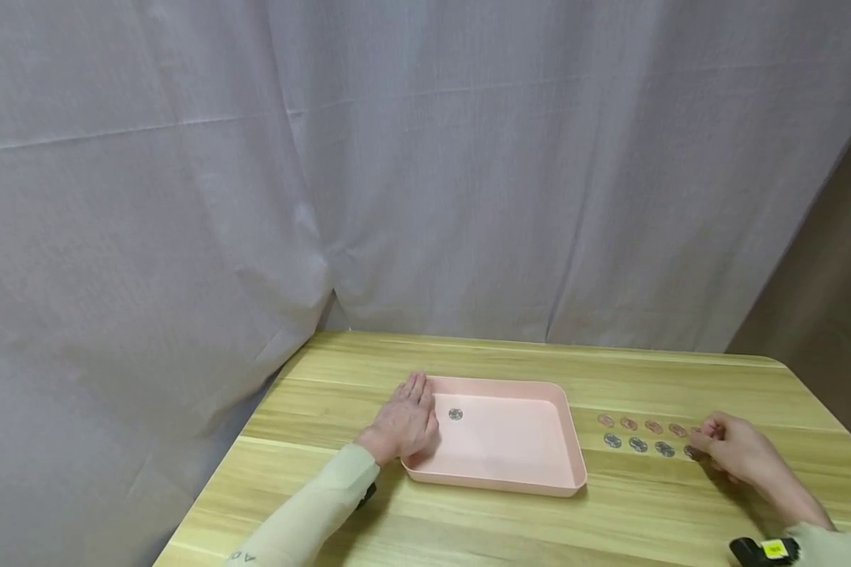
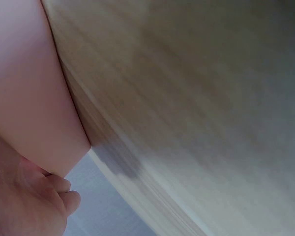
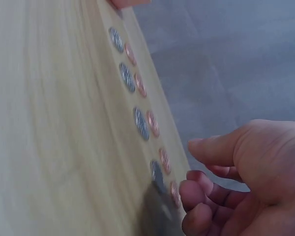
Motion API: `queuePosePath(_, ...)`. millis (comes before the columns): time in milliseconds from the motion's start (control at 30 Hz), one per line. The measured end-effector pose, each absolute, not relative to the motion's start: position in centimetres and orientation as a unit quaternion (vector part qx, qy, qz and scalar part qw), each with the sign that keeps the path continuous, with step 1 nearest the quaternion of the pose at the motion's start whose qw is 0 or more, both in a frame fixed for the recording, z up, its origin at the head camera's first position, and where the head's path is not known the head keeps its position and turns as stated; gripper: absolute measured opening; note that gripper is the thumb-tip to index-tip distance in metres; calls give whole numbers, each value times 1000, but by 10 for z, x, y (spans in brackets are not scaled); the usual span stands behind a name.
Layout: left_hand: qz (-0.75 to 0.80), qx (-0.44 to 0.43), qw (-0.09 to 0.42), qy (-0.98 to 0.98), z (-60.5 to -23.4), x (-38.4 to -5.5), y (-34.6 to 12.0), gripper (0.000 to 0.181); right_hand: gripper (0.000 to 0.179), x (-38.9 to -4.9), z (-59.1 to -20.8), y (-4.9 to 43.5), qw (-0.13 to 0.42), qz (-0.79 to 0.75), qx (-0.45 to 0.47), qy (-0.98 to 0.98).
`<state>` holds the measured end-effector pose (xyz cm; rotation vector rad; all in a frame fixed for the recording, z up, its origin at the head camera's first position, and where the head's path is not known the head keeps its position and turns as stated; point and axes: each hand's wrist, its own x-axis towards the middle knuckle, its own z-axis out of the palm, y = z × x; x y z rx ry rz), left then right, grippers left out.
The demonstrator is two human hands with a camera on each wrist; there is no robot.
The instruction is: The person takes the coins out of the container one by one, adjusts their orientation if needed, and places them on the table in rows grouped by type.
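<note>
My left hand (image 1: 406,417) lies palm down over the left side of a pink rectangular tray (image 1: 496,487), its fingertips at the far left corner. The left wrist view shows the tray's outer wall (image 2: 34,83) beside that hand's palm. One silver coin (image 1: 455,414) lies in the tray. To the right of the tray are a row of several copper-coloured coins (image 1: 653,427) and a nearer row of several silver coins (image 1: 637,444). My right hand (image 1: 741,450) is at the right end of both rows, fingers loosely bent, with thumb and fingers (image 3: 194,189) apart and no coin between them.
The wood-grain table (image 1: 510,528) carries the tray and coins. A grey curtain (image 1: 432,197) hangs behind it and along the left. A black wrist strap (image 1: 755,551) with a yellow label is on the right wrist.
</note>
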<state>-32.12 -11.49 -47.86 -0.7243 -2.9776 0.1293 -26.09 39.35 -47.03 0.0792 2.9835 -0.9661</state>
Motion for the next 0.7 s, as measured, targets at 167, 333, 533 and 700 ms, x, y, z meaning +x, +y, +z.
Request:
queuePosePath(167, 40, -235, 37, -970, -479, -322, -115, 62, 29, -264, -461, 375, -22, -290, -6, 957)
queuePosePath(333, 38, -232, 34, -971, -478, -322, -115, 62, 23, -267, -453, 351, -36, -304, -35, 951)
queuePosePath(533, 28, -227, 26, -973, -477, -321, -114, 62, 20, -269, -446, 320, -52, -318, -65, 944)
queuePosePath(700, 24, -224, 21, -974, -477, -321, -114, 62, 20, -272, -442, 301, -48, -320, -72, 944)
